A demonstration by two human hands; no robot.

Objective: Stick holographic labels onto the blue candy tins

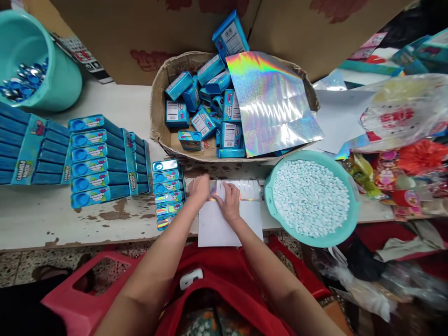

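Silver-edged slit sheet (pixel 251 190) on the bench (pixel 122 228), under the right hand (pixel 230 201), thumb and fingers apart; left hand (pixel 199 190) curled at the sheet's end, grip unclear. Could tear or crease if tugged unevenly.

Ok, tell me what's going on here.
A person's right hand is on a shiny strip along the far edge of a white sheet; the left hand is at the strip's left end, grip unclear. To the left lies a row of blue boxes, some with shiny patches. A basin of white pieces sits at right, a cardboard box of blue boxes behind.
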